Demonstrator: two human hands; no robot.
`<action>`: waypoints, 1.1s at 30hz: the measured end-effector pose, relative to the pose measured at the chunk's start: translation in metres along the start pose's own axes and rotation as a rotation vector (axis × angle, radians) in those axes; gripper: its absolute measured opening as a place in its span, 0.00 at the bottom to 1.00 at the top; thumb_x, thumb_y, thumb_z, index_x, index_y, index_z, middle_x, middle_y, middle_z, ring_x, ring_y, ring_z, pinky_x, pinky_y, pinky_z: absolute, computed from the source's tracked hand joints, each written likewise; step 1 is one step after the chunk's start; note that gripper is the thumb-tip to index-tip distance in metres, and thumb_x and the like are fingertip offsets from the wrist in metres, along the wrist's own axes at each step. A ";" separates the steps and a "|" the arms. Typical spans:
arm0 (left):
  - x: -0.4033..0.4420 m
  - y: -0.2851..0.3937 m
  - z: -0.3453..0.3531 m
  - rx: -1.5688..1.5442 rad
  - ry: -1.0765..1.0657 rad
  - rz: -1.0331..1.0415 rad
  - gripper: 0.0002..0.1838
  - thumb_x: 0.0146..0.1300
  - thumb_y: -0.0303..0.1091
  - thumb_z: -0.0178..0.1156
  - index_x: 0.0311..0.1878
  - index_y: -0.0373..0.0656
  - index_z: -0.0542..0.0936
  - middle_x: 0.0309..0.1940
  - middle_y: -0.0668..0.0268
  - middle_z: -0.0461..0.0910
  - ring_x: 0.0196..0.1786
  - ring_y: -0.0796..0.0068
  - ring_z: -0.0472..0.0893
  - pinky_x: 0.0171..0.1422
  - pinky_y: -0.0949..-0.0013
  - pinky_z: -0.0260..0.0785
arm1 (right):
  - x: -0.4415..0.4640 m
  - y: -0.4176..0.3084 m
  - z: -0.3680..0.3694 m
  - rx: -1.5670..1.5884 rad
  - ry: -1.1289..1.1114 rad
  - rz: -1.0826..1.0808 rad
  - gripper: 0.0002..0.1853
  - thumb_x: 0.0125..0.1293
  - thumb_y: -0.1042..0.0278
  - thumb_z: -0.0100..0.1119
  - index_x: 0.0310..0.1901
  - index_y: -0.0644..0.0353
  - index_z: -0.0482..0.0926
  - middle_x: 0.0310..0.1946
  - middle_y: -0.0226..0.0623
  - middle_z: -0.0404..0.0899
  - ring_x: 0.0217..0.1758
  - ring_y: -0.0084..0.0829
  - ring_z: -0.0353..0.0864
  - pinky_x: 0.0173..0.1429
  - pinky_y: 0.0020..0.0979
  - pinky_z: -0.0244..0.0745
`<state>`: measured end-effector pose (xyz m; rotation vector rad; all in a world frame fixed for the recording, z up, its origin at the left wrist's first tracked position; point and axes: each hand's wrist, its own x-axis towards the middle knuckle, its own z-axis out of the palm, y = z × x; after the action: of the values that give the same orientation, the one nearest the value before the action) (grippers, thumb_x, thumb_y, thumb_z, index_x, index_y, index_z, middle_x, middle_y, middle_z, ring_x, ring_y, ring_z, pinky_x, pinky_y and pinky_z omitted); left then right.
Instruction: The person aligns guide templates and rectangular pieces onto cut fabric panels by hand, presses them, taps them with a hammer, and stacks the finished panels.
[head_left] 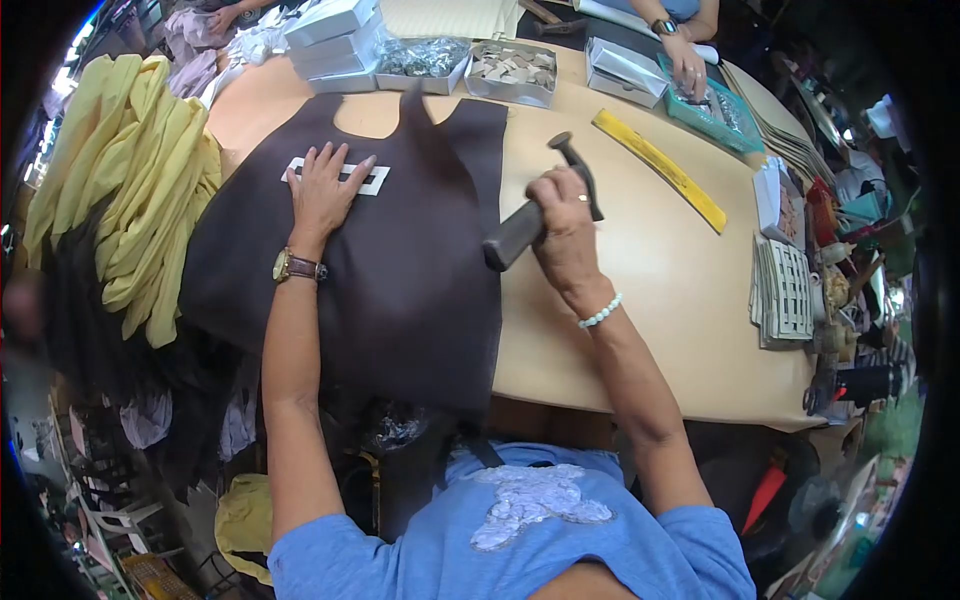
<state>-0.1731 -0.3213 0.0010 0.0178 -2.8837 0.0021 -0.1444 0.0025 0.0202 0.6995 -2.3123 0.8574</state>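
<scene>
My left hand lies flat with fingers spread on a white rectangular template with cut-out slots. Beneath the template is a dark brown garment piece with a curved neck opening, spread over the table. A blurred flap of it rises beside the neckline. My right hand is closed around the black grip of a hammer, held to the right of the cloth. The hammer's head points away from me, and its grip end points down-left.
Yellow cloth hangs over the left edge. Boxes of small parts line the back of the table. A yellow ruler lies right. Another person's hand reaches into a green basket. Stacked templates sit at the right edge.
</scene>
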 end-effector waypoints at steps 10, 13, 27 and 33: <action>0.002 0.005 0.003 -0.062 0.016 -0.115 0.28 0.66 0.57 0.42 0.64 0.54 0.70 0.68 0.59 0.62 0.72 0.55 0.55 0.69 0.34 0.38 | 0.023 -0.062 -0.023 0.134 0.164 -0.354 0.10 0.50 0.74 0.59 0.35 0.53 0.74 0.42 0.38 0.70 0.62 0.49 0.67 0.59 0.49 0.70; 0.000 0.004 0.000 -0.070 0.026 -0.077 0.30 0.65 0.57 0.44 0.64 0.48 0.70 0.67 0.59 0.63 0.72 0.55 0.56 0.69 0.34 0.39 | 0.021 -0.089 -0.007 0.100 0.099 -0.516 0.06 0.54 0.66 0.55 0.33 0.53 0.71 0.42 0.39 0.68 0.64 0.46 0.66 0.59 0.55 0.67; 0.010 -0.022 0.014 0.207 -0.059 0.044 0.21 0.70 0.42 0.39 0.64 0.63 0.69 0.68 0.66 0.62 0.72 0.56 0.57 0.72 0.47 0.45 | -0.028 -0.051 0.001 -0.095 -0.223 -0.281 0.30 0.59 0.69 0.50 0.66 0.54 0.61 0.66 0.50 0.58 0.69 0.49 0.57 0.67 0.57 0.53; 0.022 -0.034 0.021 -0.072 -0.052 0.022 0.27 0.69 0.57 0.38 0.64 0.58 0.71 0.68 0.67 0.63 0.73 0.59 0.55 0.72 0.44 0.37 | -0.138 0.002 -0.120 -0.252 0.086 0.229 0.29 0.60 0.68 0.48 0.65 0.61 0.63 0.68 0.51 0.54 0.72 0.51 0.51 0.71 0.55 0.45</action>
<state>-0.1998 -0.3556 -0.0140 -0.0271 -2.9332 -0.0998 -0.0100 0.1251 0.0046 0.2891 -2.3964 0.6619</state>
